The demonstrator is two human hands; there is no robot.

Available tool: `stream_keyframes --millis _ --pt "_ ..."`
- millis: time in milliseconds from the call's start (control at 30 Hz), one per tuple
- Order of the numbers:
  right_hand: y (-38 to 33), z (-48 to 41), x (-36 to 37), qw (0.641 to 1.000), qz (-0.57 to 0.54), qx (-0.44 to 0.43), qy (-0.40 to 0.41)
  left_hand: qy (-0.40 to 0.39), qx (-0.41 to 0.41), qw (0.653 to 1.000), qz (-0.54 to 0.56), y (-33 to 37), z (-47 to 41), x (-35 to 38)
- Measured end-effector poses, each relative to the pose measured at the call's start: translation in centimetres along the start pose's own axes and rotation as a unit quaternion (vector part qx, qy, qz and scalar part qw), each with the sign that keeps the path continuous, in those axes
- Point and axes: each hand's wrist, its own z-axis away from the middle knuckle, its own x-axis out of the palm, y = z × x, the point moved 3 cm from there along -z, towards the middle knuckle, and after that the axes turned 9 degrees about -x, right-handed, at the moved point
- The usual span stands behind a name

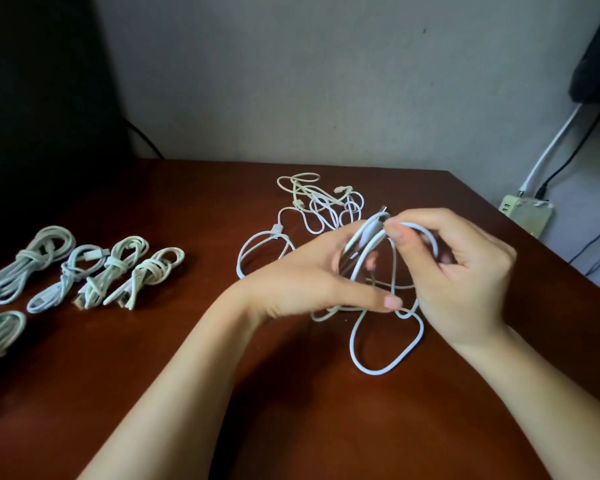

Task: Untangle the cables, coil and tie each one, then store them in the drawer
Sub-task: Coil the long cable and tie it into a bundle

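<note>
Your left hand (302,271) grips loops of the cable (361,249); your right hand (465,271) pinches its plug end — slack trails on the counter (187,375).

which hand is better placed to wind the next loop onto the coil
Right, probably. The left hand is busy holding the coil, while the right hand pinches the cable beside it, with the loose loop lying just below.

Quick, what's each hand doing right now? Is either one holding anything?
Left hand: holding loops of the white cable.
Right hand: pinching the same white cable.
</note>
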Motion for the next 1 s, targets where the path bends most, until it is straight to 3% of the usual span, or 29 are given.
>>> stream_keyframes --millis 233,433,700,1000 --pt "0.7 0.0 0.1 0.998 -0.002 0.061 0.013 0.005 -0.063 0.997 0.041 -0.7 -0.3 0.1" --pt "1.5 0.2 0.4 0.995 -0.025 0.092 -0.023 0.053 -0.062 0.989 0.124 -1.1 -0.9 -0.5" --pt "1.7 0.1 0.5 0.986 -0.072 0.147 -0.027 0.083 -0.03 0.986 0.141 -0.6 -0.7 -0.3" --pt "1.7 0.2 0.2 0.994 -0.011 0.103 -0.046 0.083 -0.071 0.993 0.05 -0.4 -0.4 0.1"
